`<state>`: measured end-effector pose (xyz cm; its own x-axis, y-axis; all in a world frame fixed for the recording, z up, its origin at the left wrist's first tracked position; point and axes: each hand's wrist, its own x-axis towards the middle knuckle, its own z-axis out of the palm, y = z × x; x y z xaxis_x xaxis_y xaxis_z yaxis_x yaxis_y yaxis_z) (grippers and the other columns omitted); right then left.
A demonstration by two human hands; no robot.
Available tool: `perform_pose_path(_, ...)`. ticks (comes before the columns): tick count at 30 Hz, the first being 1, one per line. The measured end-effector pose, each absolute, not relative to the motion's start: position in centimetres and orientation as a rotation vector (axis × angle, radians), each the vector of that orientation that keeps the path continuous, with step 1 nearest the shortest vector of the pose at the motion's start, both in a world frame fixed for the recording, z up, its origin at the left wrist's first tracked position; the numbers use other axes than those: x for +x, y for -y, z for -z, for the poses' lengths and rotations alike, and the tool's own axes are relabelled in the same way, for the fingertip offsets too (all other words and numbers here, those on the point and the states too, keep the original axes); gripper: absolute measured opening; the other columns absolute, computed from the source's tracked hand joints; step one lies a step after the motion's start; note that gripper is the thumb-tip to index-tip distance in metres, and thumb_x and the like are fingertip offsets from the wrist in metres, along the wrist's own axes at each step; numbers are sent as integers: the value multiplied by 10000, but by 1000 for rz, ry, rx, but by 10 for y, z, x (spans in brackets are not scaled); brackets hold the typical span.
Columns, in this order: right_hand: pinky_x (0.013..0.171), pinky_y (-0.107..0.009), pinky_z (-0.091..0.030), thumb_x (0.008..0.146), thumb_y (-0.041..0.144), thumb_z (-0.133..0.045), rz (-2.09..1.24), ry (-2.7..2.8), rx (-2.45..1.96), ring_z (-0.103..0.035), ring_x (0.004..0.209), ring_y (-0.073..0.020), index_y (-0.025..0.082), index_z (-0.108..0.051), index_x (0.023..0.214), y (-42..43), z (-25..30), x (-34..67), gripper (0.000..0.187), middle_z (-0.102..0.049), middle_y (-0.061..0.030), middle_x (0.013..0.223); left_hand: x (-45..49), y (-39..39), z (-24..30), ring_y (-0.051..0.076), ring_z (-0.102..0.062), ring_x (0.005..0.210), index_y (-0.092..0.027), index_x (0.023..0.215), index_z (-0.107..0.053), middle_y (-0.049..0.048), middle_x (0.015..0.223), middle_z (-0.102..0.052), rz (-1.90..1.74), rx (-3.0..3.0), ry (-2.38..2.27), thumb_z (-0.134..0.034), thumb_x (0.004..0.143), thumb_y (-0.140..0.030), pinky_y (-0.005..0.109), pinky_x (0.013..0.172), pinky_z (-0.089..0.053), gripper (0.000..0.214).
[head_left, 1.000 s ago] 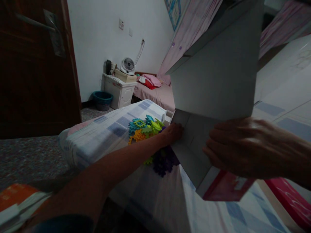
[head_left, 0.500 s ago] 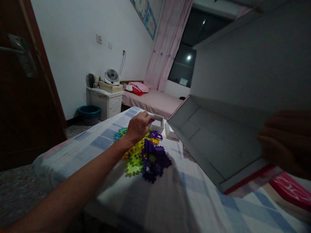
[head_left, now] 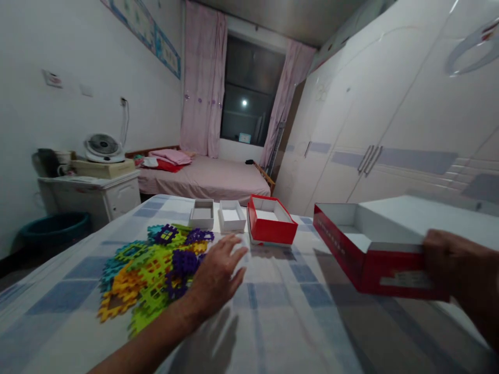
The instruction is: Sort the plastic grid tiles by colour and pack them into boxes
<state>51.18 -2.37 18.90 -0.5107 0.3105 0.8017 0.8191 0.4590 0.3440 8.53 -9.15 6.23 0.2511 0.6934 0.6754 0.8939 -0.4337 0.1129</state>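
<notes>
My right hand grips the near right side of a large red box with a pale inside. This box is held level, its open side up, over the right of the bed-like surface. My left hand is open, its fingers spread above the cloth. Beside it on the left lies a heap of plastic interlocking pieces in yellow-green, orange, teal and purple. A purple square piece rests on the heap's far part. The left hand and forearm hide some of the heap.
Behind the heap stand two small white boxes and a smaller red open box. A blue-and-white checked cloth covers the surface. Farther off are a pink bed, a cabinet with a fan, and a white wardrobe.
The large box has come down from a steep tilt to level. My left hand has released a small purple piece and moved right of the heap, fingers spreading. The view has turned right.
</notes>
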Motion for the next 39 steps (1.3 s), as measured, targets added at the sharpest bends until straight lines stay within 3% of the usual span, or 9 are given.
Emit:
perform_pose_path(4,423,-257,-292,866,239,-423,1191,1925,-997,-467,409,-139,193,-436,485,-11,-145,506,385,-495,-21,450,138,82,-36,273,-435,1266,-204,1101,-574,108,1275,-537,941,-2449,1449,-560,751,-134,473,1013,-442,358)
perform_pose_path(9,462,-233,-303,872,190,-441,1161,1939,-1046,-484,462,-135,184,-455,553,-35,-115,476,319,-510,1,499,165,69,4,296,-409,1296,-208,1040,-600,107,1289,-545,908,-2537,1463,-578,706,-110,487,1010,-453,348)
perform_pose_path(14,627,-263,-404,896,163,-403,1084,2152,-1086,-556,650,-161,165,-537,685,-36,-94,470,250,-581,-31,656,159,67,28,283,-434,1282,-199,954,-621,108,1246,-582,917,-2544,1448,-523,725,-79,455,1002,-475,276)
perform_pose_path(17,738,-324,-442,895,249,-454,1027,2245,-1145,-584,825,-207,153,-595,858,-29,-77,481,175,-630,-80,846,154,69,30,298,-432,1279,-191,971,-614,119,1255,-574,919,-2594,1423,-547,705,-102,463,992,-481,288)
perform_pose_path(21,854,-423,-450,826,368,-555,979,2199,-1316,-516,1033,-290,137,-547,1145,-21,-56,496,394,-561,-152,1132,154,70,26,299,-435,1276,-189,979,-607,114,1252,-574,863,-2600,1386,-530,704,-82,467,974,-492,305)
perform_pose_path(28,889,-368,-469,749,111,-518,691,2221,-1370,-499,1054,-253,162,-544,1063,-52,-50,496,319,-527,-129,1137,152,71,25,291,-462,1256,-206,1005,-593,93,1237,-577,852,-2562,1343,-539,720,-93,442,952,-510,311)
perform_pose_path(32,882,-382,-455,722,65,-514,675,2281,-1376,-497,1057,-267,152,-575,990,-88,-58,494,288,-549,-128,1076,150,70,25,294,-487,1233,-204,1024,-581,102,1225,-582,863,-2522,1290,-553,719,-108,430,917,-532,321)
perform_pose_path(39,838,-391,-445,722,56,-513,621,2307,-1464,-500,1095,-281,150,-577,1076,-117,-69,479,372,-542,-151,1174,146,64,35,295,-515,1208,-201,1054,-571,117,1219,-591,849,-2462,1202,-569,730,-151,419,885,-548,327)
